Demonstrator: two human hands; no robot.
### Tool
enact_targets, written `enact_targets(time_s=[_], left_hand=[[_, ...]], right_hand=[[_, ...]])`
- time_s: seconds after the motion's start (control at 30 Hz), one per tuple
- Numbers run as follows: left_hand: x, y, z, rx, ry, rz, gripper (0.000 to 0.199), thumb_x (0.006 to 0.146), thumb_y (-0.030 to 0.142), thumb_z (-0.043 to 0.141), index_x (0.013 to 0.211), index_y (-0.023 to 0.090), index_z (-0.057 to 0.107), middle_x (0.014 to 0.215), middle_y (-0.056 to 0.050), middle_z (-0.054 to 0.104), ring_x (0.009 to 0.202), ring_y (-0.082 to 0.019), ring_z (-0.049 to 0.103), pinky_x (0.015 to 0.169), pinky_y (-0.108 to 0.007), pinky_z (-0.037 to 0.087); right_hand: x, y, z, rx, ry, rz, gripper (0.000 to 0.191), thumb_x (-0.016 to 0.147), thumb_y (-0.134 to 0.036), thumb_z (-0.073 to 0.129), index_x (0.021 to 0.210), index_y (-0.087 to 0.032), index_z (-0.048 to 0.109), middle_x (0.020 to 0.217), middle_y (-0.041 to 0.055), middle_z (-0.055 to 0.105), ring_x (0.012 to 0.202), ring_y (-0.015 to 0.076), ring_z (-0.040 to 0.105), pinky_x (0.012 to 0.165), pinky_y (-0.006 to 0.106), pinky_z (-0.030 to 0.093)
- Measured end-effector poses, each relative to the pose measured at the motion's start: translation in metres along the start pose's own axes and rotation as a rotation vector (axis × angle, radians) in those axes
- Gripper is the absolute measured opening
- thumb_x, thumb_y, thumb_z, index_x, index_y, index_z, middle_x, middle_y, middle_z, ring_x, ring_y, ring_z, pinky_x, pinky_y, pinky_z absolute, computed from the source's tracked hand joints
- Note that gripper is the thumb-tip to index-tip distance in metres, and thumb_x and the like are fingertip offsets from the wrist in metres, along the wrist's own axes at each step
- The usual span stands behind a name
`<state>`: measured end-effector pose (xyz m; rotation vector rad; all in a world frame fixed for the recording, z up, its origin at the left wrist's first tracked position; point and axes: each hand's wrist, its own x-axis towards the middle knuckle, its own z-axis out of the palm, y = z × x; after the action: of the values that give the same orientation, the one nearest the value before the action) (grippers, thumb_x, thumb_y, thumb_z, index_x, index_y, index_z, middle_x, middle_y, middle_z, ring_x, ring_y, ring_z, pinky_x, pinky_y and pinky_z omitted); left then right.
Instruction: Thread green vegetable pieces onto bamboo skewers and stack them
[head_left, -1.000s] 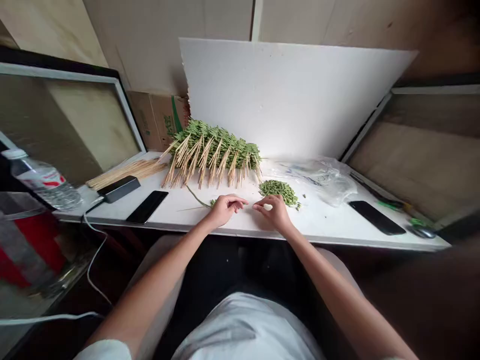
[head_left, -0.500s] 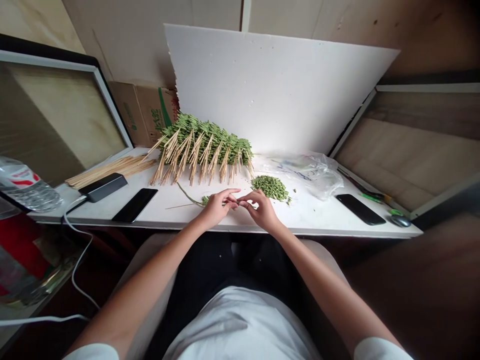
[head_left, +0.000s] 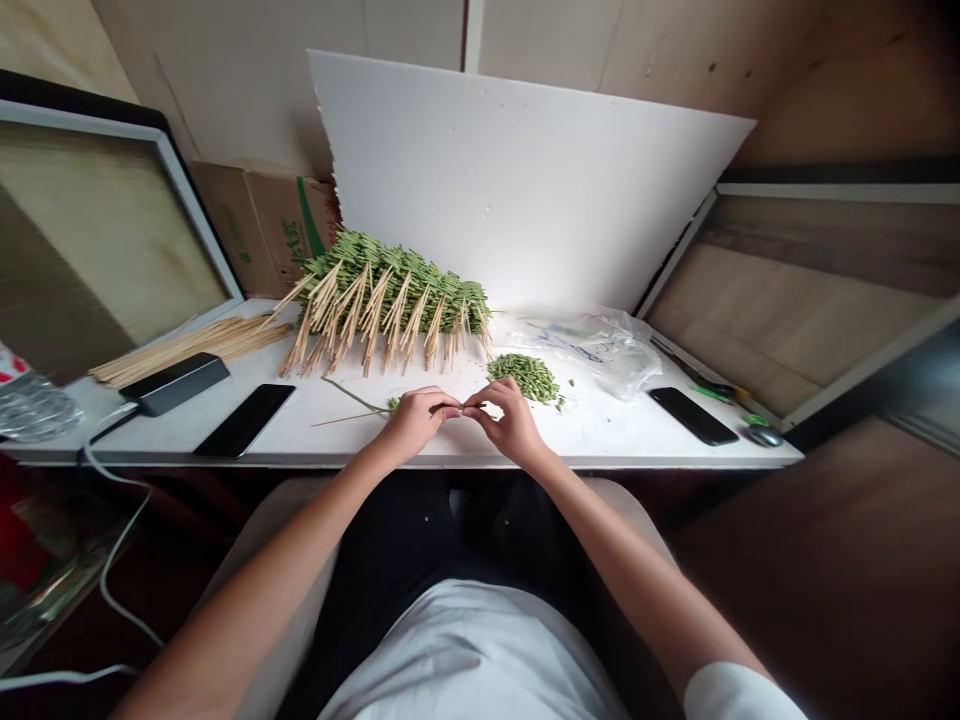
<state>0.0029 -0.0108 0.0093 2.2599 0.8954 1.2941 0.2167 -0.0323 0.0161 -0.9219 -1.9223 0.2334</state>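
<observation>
Close to the table's front edge, my left hand (head_left: 420, 420) and my right hand (head_left: 507, 420) meet with fingertips pinched together. Whatever sits between the fingertips is too small and covered to make out. Just left of my left hand lie a long green bean (head_left: 346, 391) and a thin bamboo skewer (head_left: 343, 420). A few green bean pieces (head_left: 393, 403) show at that hand's edge, partly hidden by it. Beyond my right hand is a heap of short-cut green bean pieces (head_left: 525, 378).
Skewers threaded with green pieces (head_left: 405, 290) are stacked at the back. Loose bamboo sticks (head_left: 191, 348), a black box (head_left: 174, 384) and a phone (head_left: 246, 420) lie left. A plastic bag (head_left: 607, 350), another phone (head_left: 694, 415) and a mouse (head_left: 763, 434) are right.
My left fingers have curled in, and both hands' fingertips now press together more closely. The whole view has shifted, so the table's things appear farther left.
</observation>
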Motion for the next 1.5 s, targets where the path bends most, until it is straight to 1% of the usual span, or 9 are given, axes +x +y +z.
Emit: enact_targets(time_s=[0.27, 0.47, 0.63, 0.77, 0.93, 1.1, 1.27, 1.4, 1.5], left_hand=[[-0.001, 0.004, 0.003, -0.124, -0.051, 0.072, 0.024, 0.088, 0.005, 0.061, 0.078, 0.019, 0.078, 0.080, -0.004, 0.076, 0.074, -0.017, 0.071, 0.073, -0.026, 0.055], [-0.001, 0.000, -0.001, -0.193, -0.089, -0.011, 0.024, 0.084, 0.007, 0.056, 0.077, 0.017, 0.077, 0.077, -0.005, 0.075, 0.071, -0.016, 0.070, 0.070, -0.026, 0.055], [0.002, -0.011, -0.011, -0.146, 0.000, -0.079, 0.024, 0.095, 0.022, 0.061, 0.099, 0.019, 0.084, 0.088, -0.007, 0.074, 0.075, -0.017, 0.068, 0.069, -0.027, 0.056], [0.003, -0.013, -0.013, -0.063, 0.005, -0.089, 0.031, 0.101, 0.027, 0.055, 0.110, 0.020, 0.084, 0.097, -0.009, 0.074, 0.079, -0.017, 0.068, 0.072, -0.028, 0.058], [0.001, -0.015, -0.007, -0.057, -0.034, -0.140, 0.029, 0.100, 0.027, 0.058, 0.113, 0.019, 0.082, 0.107, -0.011, 0.078, 0.092, -0.021, 0.075, 0.083, -0.033, 0.061], [-0.001, -0.020, -0.006, -0.101, -0.057, -0.220, 0.031, 0.095, 0.030, 0.069, 0.120, 0.016, 0.078, 0.100, -0.010, 0.081, 0.089, -0.023, 0.077, 0.088, -0.039, 0.063], [0.000, -0.022, -0.005, -0.071, -0.010, -0.169, 0.029, 0.092, 0.031, 0.073, 0.117, 0.016, 0.079, 0.094, -0.008, 0.078, 0.081, -0.020, 0.073, 0.084, -0.038, 0.062], [0.001, -0.017, -0.003, -0.075, 0.013, -0.140, 0.030, 0.091, 0.030, 0.074, 0.117, 0.017, 0.078, 0.094, -0.008, 0.077, 0.082, -0.020, 0.073, 0.085, -0.038, 0.062], [0.001, -0.011, -0.003, -0.103, 0.008, -0.130, 0.032, 0.091, 0.030, 0.075, 0.120, 0.017, 0.077, 0.096, -0.009, 0.077, 0.085, -0.021, 0.074, 0.087, -0.038, 0.063]], right_hand=[[-0.004, 0.000, 0.003, 0.240, 0.003, 0.075, 0.033, 0.094, -0.054, 0.076, 0.082, -0.024, 0.078, 0.083, 0.0073, 0.075, 0.098, 0.0273, 0.060, 0.098, 0.045, 0.046], [0.000, 0.009, 0.003, 0.453, -0.051, 0.129, 0.044, 0.088, -0.067, 0.077, 0.079, -0.024, 0.078, 0.082, 0.0056, 0.075, 0.088, 0.0238, 0.066, 0.093, 0.042, 0.049], [0.001, 0.030, -0.010, 0.108, 0.089, 0.262, 0.036, 0.091, -0.061, 0.076, 0.092, -0.026, 0.085, 0.093, 0.0089, 0.077, 0.103, 0.0285, 0.064, 0.091, 0.041, 0.049], [-0.004, 0.055, -0.012, -0.194, 0.010, 0.338, 0.029, 0.097, -0.049, 0.074, 0.090, -0.024, 0.086, 0.088, 0.0095, 0.078, 0.095, 0.0287, 0.063, 0.097, 0.046, 0.046], [-0.012, 0.066, 0.000, -0.240, -0.026, 0.302, 0.025, 0.094, -0.048, 0.078, 0.089, -0.024, 0.086, 0.087, 0.0093, 0.080, 0.095, 0.0286, 0.065, 0.094, 0.043, 0.048], [-0.013, 0.064, 0.002, -0.269, -0.002, 0.337, 0.042, 0.103, -0.051, 0.063, 0.080, -0.022, 0.084, 0.081, 0.0108, 0.078, 0.100, 0.0303, 0.065, 0.086, 0.039, 0.048], [-0.006, 0.048, -0.007, -0.096, -0.009, 0.342, 0.059, 0.110, -0.058, 0.045, 0.084, -0.022, 0.083, 0.096, 0.0108, 0.082, 0.112, 0.0299, 0.063, 0.097, 0.043, 0.049], [-0.002, 0.022, -0.007, 0.130, -0.107, 0.198, 0.042, 0.101, -0.061, 0.063, 0.108, -0.025, 0.084, 0.112, 0.0092, 0.081, 0.115, 0.0275, 0.063, 0.088, 0.038, 0.055], [-0.002, 0.011, -0.002, 0.176, -0.101, 0.124, 0.033, 0.096, -0.056, 0.074, 0.110, -0.027, 0.084, 0.104, 0.0080, 0.082, 0.105, 0.0260, 0.065, 0.086, 0.038, 0.056]])
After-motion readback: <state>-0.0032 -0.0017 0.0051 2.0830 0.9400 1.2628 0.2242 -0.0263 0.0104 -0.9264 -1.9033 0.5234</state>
